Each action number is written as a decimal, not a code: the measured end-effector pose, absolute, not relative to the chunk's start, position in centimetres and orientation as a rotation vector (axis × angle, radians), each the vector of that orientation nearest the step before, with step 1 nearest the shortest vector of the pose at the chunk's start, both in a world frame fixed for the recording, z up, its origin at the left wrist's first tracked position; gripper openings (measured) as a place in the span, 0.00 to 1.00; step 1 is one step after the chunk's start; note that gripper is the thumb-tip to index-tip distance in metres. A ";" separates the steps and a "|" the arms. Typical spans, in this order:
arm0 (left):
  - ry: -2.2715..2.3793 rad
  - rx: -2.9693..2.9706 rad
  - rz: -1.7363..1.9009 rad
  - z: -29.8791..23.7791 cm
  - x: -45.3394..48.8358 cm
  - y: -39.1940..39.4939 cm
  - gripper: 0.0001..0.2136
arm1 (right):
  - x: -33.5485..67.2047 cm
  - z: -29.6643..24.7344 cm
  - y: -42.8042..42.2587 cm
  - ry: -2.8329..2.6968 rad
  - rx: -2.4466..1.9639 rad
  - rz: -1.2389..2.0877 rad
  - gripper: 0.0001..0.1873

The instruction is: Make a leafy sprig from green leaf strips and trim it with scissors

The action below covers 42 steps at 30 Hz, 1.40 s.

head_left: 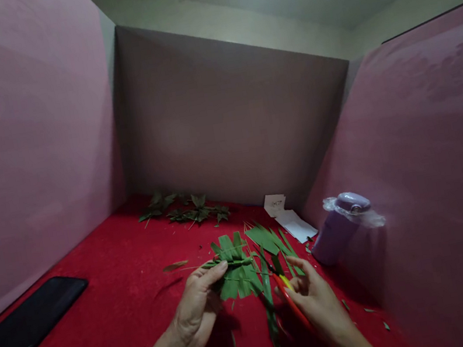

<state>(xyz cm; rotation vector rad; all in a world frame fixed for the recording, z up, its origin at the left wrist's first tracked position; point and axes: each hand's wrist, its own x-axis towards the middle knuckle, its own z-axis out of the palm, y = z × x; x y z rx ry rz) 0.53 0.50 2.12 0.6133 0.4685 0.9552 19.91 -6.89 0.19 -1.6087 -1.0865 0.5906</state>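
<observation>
My left hand pinches a green figure made of leaf strips between thumb and fingers, holding it above the red cloth. Broad leaf pieces fan out above and below its narrow middle. In my right hand is a pair of scissors with red and yellow handles. The dark blades point toward the figure's right end, where a long leaf strip hangs down. I cannot tell whether the blades touch the leaf. Loose cut leaves lie on the cloth just beyond my hands.
Red cloth covers the surface, with pink panels on both sides. Leafy sprigs lie at the back. White papers and a purple bottle with clear plastic around its top are at right. A black flat object lies left.
</observation>
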 end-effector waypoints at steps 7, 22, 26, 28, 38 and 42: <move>0.500 0.645 0.981 1.7 0.4 1.2 0.06 | 21.9 0.8 -5.2 -1.617 -1.963 0.014 0.28; 0.549 0.756 0.980 1.3 0.5 1.9 0.08 | 20.5 -1.6 -1.9 -1.131 -1.447 0.605 0.19; 0.593 0.860 0.936 1.1 0.4 2.0 0.09 | 20.3 -2.2 -2.3 -1.023 -1.300 0.786 0.20; 0.588 0.913 0.940 1.1 0.4 1.9 0.11 | 20.1 -1.9 -2.6 -1.008 -1.253 0.873 0.19; 0.572 0.997 0.804 0.8 0.8 0.8 0.11 | 18.9 -1.3 -3.7 -0.996 -1.028 1.116 0.21; 0.571 1.046 0.784 0.4 1.0 0.8 0.11 | 18.8 -0.9 -4.0 -1.014 -1.030 1.074 0.20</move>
